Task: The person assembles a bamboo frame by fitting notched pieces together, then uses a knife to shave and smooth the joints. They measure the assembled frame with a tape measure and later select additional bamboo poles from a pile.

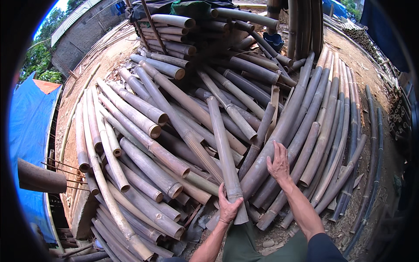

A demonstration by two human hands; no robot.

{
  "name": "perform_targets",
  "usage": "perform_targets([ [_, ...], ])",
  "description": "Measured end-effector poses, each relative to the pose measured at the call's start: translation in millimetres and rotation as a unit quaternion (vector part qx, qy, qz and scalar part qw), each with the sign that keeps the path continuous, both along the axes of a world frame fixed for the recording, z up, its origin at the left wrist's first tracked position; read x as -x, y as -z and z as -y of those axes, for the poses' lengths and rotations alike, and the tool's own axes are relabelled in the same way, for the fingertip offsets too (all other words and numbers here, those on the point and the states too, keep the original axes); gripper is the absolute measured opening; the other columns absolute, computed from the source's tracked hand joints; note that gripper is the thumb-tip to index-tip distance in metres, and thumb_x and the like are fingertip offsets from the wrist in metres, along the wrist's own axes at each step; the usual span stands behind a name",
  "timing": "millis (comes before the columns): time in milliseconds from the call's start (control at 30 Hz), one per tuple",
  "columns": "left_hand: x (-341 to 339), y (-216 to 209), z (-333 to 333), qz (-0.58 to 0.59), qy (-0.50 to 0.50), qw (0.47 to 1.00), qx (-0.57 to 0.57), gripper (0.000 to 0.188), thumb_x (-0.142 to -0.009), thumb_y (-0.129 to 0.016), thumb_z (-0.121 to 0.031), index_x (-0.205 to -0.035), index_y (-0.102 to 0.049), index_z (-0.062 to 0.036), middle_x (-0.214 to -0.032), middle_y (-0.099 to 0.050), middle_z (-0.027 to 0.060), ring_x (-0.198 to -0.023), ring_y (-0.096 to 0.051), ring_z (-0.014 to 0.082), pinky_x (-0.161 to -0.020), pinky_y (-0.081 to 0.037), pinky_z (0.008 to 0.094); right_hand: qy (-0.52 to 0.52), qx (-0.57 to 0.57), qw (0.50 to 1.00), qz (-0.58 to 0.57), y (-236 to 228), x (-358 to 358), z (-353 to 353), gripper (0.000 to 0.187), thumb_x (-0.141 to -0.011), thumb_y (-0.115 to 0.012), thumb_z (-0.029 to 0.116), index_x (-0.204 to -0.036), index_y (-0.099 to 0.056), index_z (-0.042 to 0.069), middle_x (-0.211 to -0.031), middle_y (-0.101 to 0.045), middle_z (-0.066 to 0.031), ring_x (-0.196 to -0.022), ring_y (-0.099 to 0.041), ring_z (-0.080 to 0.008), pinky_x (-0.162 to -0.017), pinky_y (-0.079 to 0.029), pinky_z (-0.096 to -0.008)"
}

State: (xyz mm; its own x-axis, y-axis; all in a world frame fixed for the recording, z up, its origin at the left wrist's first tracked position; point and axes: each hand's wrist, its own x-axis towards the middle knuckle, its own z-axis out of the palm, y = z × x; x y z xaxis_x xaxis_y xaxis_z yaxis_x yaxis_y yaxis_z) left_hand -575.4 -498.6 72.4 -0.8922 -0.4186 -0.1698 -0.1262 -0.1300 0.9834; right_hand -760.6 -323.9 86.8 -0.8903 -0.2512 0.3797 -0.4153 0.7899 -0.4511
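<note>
The left hand (pixel 228 208) has its fingers clamped on the near end of a bamboo pole (pixel 223 148); the right hand (pixel 278 163) rests, fingers spread flat, on neighbouring split bamboo (pixel 283 126).

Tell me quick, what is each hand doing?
Left hand: closed around the near end of a split bamboo piece.
Right hand: open, flat on a bamboo pole.
</note>
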Motion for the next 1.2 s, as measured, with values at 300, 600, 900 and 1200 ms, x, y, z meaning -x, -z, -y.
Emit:
perform_targets([
  [300, -4.9, 22.1, -0.8, -0.037, -0.074, 0.995, 0.051, 0.096, -0.071, -0.074, -0.016, -0.148, -0.018, 0.0011, -0.137, -0.041, 0.0213, -0.127, -0.043, 0.0293, -0.109, -0.034, 0.0402, -0.001, -0.139, 0.981, 0.132, 48.1, 102.6, 102.4, 0.076, -0.079, -0.076, 0.026, -0.144, -0.039, 0.014, -0.13, -0.049, -0.0232, -0.113, -0.055, -0.0381, -0.09, -0.051, -0.0446],
  [600, -6.4, 13.2, 4.2, -0.03, -0.091, 0.995, 0.008, 0.098, -0.07, -0.075, -0.018, -0.148, -0.018, 0.0019, -0.137, -0.04, 0.0221, -0.127, -0.044, 0.03, -0.11, -0.033, 0.0401, -0.2, 0.552, 0.427, 0.687, 21.6, 35.8, 77.0, 0.076, -0.095, -0.048, 0.057, -0.146, -0.031, 0.003, -0.123, -0.06, -0.0197, -0.111, -0.062, -0.0304, -0.097, -0.048, -0.0495],
  [900, -1.8, 19.8, 1.2, -0.06, -0.08, 0.995, -0.006, 0.096, -0.07, -0.073, -0.013, -0.147, -0.018, 0.002, -0.136, -0.043, 0.0219, -0.125, -0.046, 0.03, -0.107, -0.036, 0.0396, -0.035, 0.201, 0.895, 0.397, 44.5, -16.5, 76.0, 0.062, -0.074, -0.077, 0.023, -0.119, -0.047, -0.008, -0.095, -0.064, -0.0214, -0.086, -0.066, -0.0329, -0.08, -0.052, -0.0407],
  [1200, -3.7, 23.3, 1.0, -0.046, -0.082, 0.996, 0.002, 0.097, -0.071, -0.074, -0.016, -0.148, -0.018, 0.0029, -0.135, -0.044, 0.0222, -0.123, -0.048, 0.0298, -0.106, -0.037, 0.0395, -0.041, -0.073, 0.996, -0.031, 16.2, 129.2, 92.7, 0.044, -0.085, -0.064, 0.026, -0.121, -0.058, 0.003, -0.13, -0.051, -0.0175, -0.122, -0.047, -0.0363, -0.109, -0.033, -0.0487],
])
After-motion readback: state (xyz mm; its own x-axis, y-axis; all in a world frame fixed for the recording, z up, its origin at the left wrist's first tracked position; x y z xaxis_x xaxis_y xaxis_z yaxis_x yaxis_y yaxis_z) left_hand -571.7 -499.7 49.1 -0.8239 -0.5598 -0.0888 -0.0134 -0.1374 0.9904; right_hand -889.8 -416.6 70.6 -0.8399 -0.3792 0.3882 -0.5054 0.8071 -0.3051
